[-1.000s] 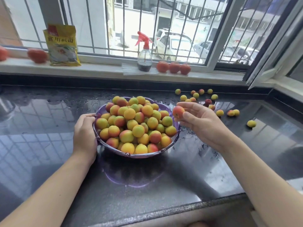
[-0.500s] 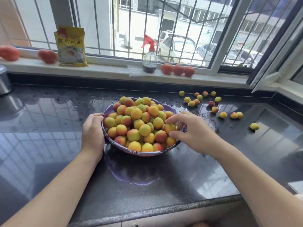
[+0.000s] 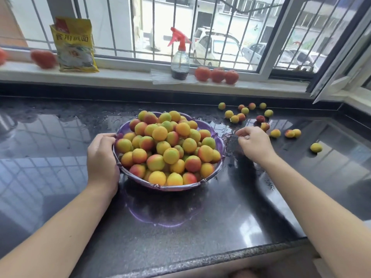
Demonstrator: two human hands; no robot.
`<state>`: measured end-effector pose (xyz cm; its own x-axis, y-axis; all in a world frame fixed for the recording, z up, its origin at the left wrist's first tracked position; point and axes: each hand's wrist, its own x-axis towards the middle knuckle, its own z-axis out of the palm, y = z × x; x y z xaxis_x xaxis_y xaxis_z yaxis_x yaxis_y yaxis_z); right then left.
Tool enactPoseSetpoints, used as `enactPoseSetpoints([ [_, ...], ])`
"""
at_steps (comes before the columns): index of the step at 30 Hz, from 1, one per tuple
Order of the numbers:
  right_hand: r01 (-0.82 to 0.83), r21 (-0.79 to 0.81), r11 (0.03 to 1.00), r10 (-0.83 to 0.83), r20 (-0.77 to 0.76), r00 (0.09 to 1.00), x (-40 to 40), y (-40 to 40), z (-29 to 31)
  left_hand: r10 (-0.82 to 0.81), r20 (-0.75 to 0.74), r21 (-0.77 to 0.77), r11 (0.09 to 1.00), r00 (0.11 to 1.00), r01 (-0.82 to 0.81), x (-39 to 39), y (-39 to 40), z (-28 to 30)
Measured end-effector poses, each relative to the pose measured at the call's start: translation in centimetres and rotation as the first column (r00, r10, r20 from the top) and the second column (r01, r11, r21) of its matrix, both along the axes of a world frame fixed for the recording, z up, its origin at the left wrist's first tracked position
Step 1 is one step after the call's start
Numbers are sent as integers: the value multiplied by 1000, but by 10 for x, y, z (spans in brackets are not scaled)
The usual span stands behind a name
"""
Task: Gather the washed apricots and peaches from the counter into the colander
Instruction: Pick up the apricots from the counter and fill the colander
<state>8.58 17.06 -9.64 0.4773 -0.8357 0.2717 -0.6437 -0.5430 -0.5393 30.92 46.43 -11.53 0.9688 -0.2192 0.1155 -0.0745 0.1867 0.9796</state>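
Purple translucent scalloped colander (image 3: 217, 171), centre of glossy wet black stone table (image 3: 200, 227), heaped w/ round yellow-orange-red apricots/peaches (image 3: 166, 145). L hand (image 3: 101, 157) grips its left rim; fingertips hidden. R hand (image 3: 254, 143) fingers loosely curled, empty, near loose fruit (image 3: 276, 133) at back right. Windowsill tomatoes (image 3: 217, 75) blurred.

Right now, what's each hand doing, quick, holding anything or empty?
Left hand: grips the rim of the fruit-filled purple plastic colander.
Right hand: empty, fingers loosely curled, above the wet black stone counter.
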Motion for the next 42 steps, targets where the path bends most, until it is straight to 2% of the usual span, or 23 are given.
enactPoseSetpoints([
  [5, 87, -117, 989, -105, -160, 982, 35, -48, -5, -4, -15, -6, 1000, 1000, 4, 4, -1, -2],
  [8, 116, -117, 986, -142, -244, 959, 55, -71, -9, -2, -10, -9, 1000, 1000, 2, 3, -3, -3],
  [11, 156, -117, 981, -182, -265, 947, 69, -89, -15, -16, -29, -13, 1000, 999, 16, 4, -2, -2],
  [20, 213, -124, 969, -230, -140, 963, 73, -100, -26, -14, -4, -3, 1000, 1000, 14, 2, -4, -2],
  [22, 162, -168, 972, -185, -131, 974, 68, -91, -24, -15, -4, 2, 1000, 1000, 15, 2, -4, -2],
  [25, 97, -149, 984, -94, 26, 995, 61, -72, -19, -18, -16, -6, 1000, 1000, 17, 2, -2, -1],
  [27, 73, -38, 997, -65, 180, 981, 54, -55, -12, -19, -22, -12, 1000, 1000, 19, 2, -2, -1],
  [28, 43, 102, 994, -73, 307, 949, 50, -46, -5, -19, -23, -15, 1000, 1000, 19, 1, -3, 0],
  [30, -109, 442, 890, -170, 544, 821, 40, -24, 11, -19, -22, -25, 1000, 1000, 18, 0, -2, 0],
  [32, -275, 595, 755, -220, 625, 749, 30, -2, 28, -27, -20, -24, 999, 999, 27, 1, -1, 0],
  [34, -398, 610, 685, -168, 665, 728, 20, 17, 41, -46, -21, -16, 999, 999, 46, 2, 0, 0],
  [37, -499, 556, 665, -31, 687, 726, 9, 49, 63, -74, -60, -6, 997, 995, 74, 3, 4, 1],
  [39, -491, 497, 715, 108, 616, 781, 4, 72, 77, -86, -78, -10, 996, 993, 86, 2, 5, 2],
  [42, -458, 340, 821, 321, 389, 864, 3, 104, 90, -85, -91, -15, 996, 992, 84, -1, 6, 6],
])
